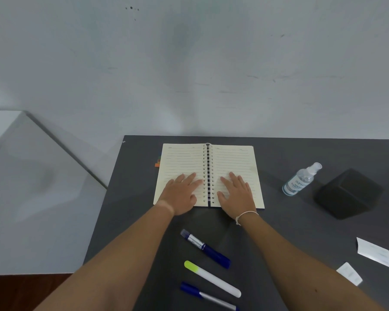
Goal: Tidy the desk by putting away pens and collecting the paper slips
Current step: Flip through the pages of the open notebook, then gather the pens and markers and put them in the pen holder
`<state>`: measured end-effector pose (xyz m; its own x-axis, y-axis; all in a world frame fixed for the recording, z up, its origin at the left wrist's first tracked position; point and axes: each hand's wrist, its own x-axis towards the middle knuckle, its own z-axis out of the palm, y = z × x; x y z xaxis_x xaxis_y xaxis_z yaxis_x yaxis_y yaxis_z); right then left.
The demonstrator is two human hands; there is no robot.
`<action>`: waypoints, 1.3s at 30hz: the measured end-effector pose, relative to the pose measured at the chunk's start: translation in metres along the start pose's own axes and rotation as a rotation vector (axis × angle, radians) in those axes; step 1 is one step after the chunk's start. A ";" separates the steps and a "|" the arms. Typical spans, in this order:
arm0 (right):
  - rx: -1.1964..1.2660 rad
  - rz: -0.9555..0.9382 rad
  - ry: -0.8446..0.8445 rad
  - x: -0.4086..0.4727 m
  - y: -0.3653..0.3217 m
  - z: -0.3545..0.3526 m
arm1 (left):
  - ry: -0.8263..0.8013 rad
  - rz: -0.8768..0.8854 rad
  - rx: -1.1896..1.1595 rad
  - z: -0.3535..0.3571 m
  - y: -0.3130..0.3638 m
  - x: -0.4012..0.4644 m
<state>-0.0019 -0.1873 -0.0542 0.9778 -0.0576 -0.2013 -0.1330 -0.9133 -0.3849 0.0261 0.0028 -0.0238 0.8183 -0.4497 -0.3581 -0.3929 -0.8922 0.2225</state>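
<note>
Three pens lie on the dark grey desk (290, 221) between my forearms: a blue marker (206, 248), a white highlighter with a yellow-green cap (212, 278), and a blue-capped pen (208, 296) at the bottom edge. Two white paper slips rest at the right, a larger slip (374, 252) and a smaller slip (349, 273). My left hand (181, 194) lies flat on the left page of an open spiral notebook (234, 158). My right hand (235, 193) lies flat on the right page. Both hands hold nothing.
A clear spray bottle of sanitizer (301, 179) lies tilted right of the notebook. A black box-shaped holder (348, 194) stands at the far right. Coloured tabs (158, 163) stick out at the notebook's left edge. A glass tabletop (32, 164) adjoins on the left.
</note>
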 end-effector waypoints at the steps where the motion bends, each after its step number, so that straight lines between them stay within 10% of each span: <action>1: -0.003 0.004 -0.009 -0.001 0.000 -0.001 | -0.008 -0.010 -0.001 0.000 0.000 -0.002; 39: 0.072 -0.144 -0.192 -0.134 -0.030 -0.004 | 0.108 -0.368 -0.187 0.051 0.026 -0.187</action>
<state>-0.1281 -0.1534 -0.0119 0.9399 0.1550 -0.3043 -0.0122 -0.8753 -0.4834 -0.1580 0.0620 0.0030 0.9330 -0.0867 -0.3492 0.0083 -0.9651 0.2619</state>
